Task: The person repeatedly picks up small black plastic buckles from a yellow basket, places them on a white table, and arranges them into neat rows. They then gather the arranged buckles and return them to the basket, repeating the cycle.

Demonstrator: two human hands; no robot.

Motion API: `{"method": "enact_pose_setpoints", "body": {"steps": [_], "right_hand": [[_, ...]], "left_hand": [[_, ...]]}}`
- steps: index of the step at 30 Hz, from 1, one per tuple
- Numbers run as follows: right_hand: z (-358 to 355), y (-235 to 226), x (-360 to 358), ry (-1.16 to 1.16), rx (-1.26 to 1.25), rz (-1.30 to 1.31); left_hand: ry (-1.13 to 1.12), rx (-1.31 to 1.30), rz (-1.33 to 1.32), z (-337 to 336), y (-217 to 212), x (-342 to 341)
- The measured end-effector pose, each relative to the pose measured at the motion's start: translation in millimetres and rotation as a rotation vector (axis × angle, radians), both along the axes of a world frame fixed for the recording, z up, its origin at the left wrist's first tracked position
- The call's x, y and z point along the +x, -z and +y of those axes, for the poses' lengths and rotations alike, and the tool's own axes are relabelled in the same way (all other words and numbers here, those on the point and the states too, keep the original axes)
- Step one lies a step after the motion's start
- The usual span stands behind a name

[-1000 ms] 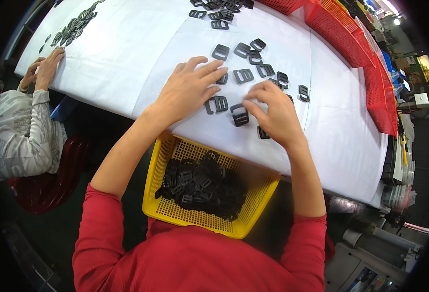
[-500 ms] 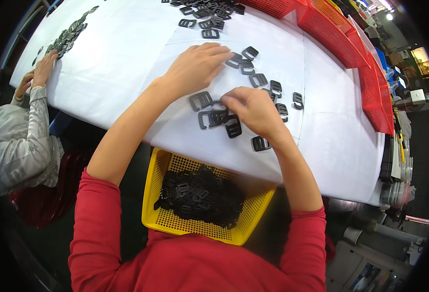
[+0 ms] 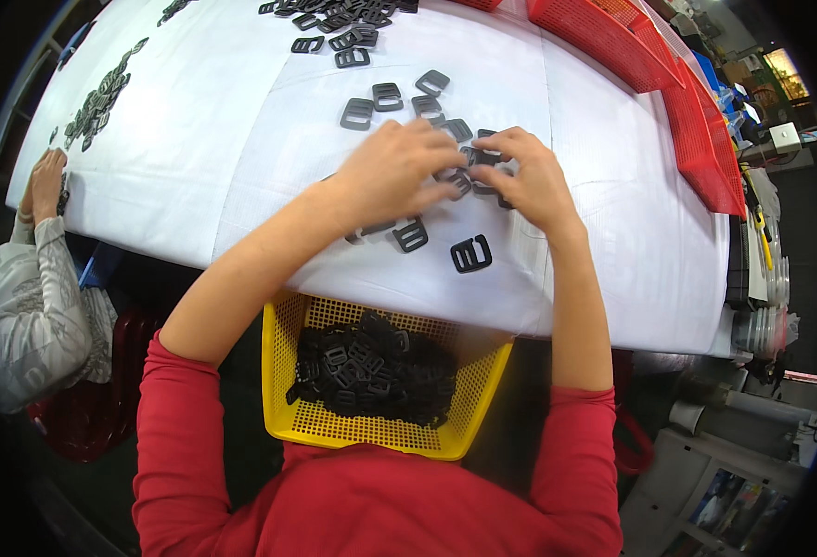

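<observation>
My left hand [image 3: 399,172] is over the white table, its thumb and fingers apart and smeared by motion, at a black plastic strap buckle [image 3: 458,182]. Facing it, my right hand [image 3: 531,178] has its thumb and forefinger spread around more black buckles [image 3: 485,156] in the same cluster. Whether either hand grips one is not clear. Single buckles lie around them: one [image 3: 470,253] near the front edge, one [image 3: 411,234] below my left wrist, and others [image 3: 357,114] beyond my left hand. Some buckles are partly hidden under my left hand.
A yellow basket [image 3: 278,408] of black buckles is below the table edge, against my body. A heap of buckles [image 3: 343,23] lies at the far side. Red baskets [image 3: 705,139] line the right edge. At left, another person's hand [image 3: 48,181] is beside a smaller pile [image 3: 102,107].
My right hand has moved farther in and is closer to my left hand. My left hand has come down and right, onto the buckles. Several buckles are shifted and spread differently. The view has shifted.
</observation>
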State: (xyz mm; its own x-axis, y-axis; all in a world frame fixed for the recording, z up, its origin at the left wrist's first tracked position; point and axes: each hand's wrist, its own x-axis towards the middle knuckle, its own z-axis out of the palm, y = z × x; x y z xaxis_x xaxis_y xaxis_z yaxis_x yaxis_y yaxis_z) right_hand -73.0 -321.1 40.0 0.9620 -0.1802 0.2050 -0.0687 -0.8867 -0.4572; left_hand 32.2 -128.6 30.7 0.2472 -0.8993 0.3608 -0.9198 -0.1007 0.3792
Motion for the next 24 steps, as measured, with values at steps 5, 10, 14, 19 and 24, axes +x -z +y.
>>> {"method": "enact_pose_setpoints", "body": {"steps": [5,10,14,19,24], "right_hand": [[0.2,4.1,4.6,-0.013,-0.047,0.044],[0.0,-6.8,7.8,-0.022,-0.17,0.059],[-1.2,-6.4,4.2,0.018,-0.017,0.045],[6.4,-11.5,-14.5,-0.067,-0.033,0.079],[17.3,-18.9,-7.8,-0.068,-0.016,0.183]], "left_hand": [[0.011,0.028,-0.091,-9.0,14.3,-4.4],[-0.194,0.029,0.231,-5.0,10.6,18.8],[-0.422,-0.096,0.142,12.9,2.5,24.4],[-0.37,0.148,0.231,64.5,-23.5,1.9],[-0.244,0.046,-0.01,83.0,-0.9,-24.7]]}}
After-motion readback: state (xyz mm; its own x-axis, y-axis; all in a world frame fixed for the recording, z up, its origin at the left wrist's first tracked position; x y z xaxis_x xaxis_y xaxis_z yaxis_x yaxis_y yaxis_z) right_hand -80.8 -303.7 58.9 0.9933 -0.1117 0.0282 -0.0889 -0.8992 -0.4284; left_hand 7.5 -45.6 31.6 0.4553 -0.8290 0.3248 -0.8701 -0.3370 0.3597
